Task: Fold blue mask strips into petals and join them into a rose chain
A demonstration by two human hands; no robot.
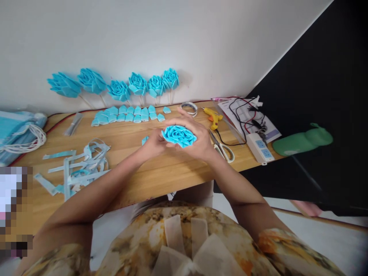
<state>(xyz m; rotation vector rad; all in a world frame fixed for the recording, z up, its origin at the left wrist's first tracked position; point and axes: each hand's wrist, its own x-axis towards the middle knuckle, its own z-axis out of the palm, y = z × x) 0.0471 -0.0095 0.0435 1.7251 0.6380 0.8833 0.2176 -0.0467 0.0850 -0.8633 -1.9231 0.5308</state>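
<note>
A blue layered fabric flower [179,135] is held between my two hands above the table, its petals facing me. My left hand [156,142] grips it from the left side. Around its far and right side curls my right hand [198,134], fingers closed against the petals. Any stem beneath the flower is hidden. Just left of my left hand, a small blue folded petal [145,140] lies on the wood. Behind my hands, rows of blue folded petals [125,115] are laid out on the table.
Several finished blue flowers [138,84] on sticks lean against the wall. To the right are a yellow glue gun [213,117], scissors [222,147], a tape roll [189,109], a power strip [260,148] and a green bottle [301,141]. Cut strips [83,166] pile up on the left.
</note>
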